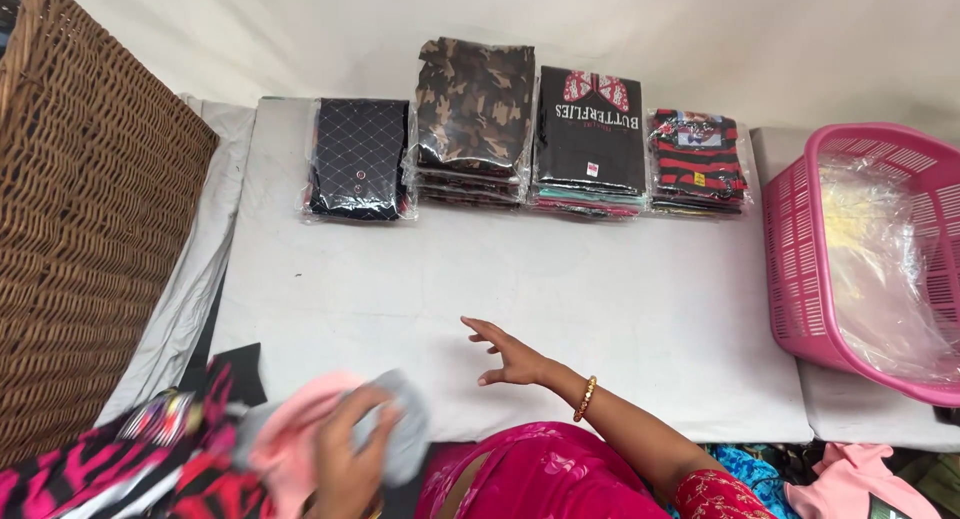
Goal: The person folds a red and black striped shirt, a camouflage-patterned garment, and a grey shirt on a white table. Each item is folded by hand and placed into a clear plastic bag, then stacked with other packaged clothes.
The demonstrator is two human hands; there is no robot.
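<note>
Soft pink-grey cloth bunched in left hand; right hand splayed flat.

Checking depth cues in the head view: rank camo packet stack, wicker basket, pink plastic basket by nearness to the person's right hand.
From the right hand, open over the white table:
1. Camo packet stack, straight beyond it at the table's back edge.
2. Pink plastic basket, off to the right.
3. Wicker basket, far left; close to the pink one, so I would not press that order.
</note>
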